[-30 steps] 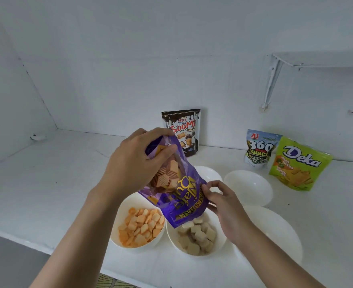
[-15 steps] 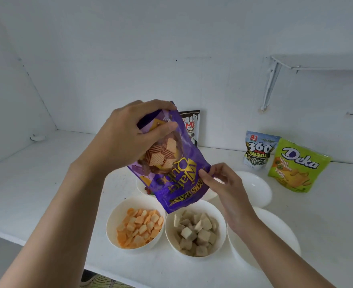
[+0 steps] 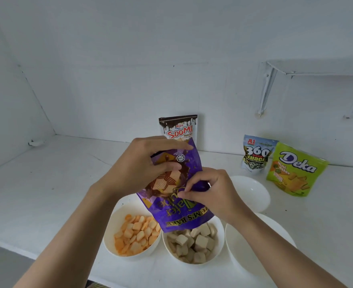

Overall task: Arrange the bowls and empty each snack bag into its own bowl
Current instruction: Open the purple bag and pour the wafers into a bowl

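**Purple wafer bag (image 3: 177,213) swung upright over the wafer-cube bowl (image 3: 220,246) as the right hand (image 3: 211,194) moved onto it.**
The left hand (image 3: 138,171) gripped the bag's upturned bottom. The right hand, now off the side edge, pinched its middle, the mouth just above the bowl by the worktop's (image 3: 46,194) front edge. Likely the last pieces were being squeezed out; three bags waited near the back edge.

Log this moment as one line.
left hand: grips upturned purple bag | right hand: pinches its side | bag mouth: over bowl of beige cubes | orange-snack bowl: filled
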Motion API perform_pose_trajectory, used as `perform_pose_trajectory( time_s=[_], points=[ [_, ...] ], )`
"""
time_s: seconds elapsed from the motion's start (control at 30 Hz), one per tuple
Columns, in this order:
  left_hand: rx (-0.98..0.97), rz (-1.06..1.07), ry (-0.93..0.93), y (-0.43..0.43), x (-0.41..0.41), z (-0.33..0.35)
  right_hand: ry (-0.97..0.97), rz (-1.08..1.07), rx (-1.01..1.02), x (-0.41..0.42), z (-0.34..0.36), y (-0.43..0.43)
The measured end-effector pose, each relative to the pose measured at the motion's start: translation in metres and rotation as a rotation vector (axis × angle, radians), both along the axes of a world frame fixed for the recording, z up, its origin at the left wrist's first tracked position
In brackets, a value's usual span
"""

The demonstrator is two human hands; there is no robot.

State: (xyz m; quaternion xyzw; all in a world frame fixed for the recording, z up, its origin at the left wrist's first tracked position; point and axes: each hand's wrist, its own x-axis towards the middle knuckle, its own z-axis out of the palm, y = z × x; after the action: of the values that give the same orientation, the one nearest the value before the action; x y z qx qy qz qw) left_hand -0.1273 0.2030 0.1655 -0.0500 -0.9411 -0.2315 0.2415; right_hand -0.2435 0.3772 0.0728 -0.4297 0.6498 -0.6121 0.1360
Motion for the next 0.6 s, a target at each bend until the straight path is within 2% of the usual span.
perform_pose_trajectory(
  time_s=[0.1, 0.2, 0.3, 0.37, 0.43, 0.6],
  points=[
    [0.027, 0.025, 0.082, -0.002, -0.001, -0.004, 0.012, 0.014, 0.019, -0.004, -0.003, -0.003],
    [0.087, 0.034, 0.086, -0.004, 0.0, -0.01, 0.016, 0.046, 0.071, -0.01, -0.006, 0.002],
    [0.101, -0.008, -0.032, -0.008, 0.001, -0.012, -0.034, 0.059, 0.088, -0.013, -0.01, 0.005],
    [0.088, -0.03, -0.173, -0.014, 0.003, -0.011, -0.1, 0.045, 0.042, -0.014, -0.015, 0.007],
    [0.155, -0.049, -0.279, -0.022, 0.007, -0.01, -0.145, 0.008, -0.02, -0.018, -0.017, 0.008],
    [0.358, -0.051, -0.177, -0.023, 0.012, -0.017, -0.171, -0.003, -0.078, -0.022, -0.016, 0.008]
  ],
)
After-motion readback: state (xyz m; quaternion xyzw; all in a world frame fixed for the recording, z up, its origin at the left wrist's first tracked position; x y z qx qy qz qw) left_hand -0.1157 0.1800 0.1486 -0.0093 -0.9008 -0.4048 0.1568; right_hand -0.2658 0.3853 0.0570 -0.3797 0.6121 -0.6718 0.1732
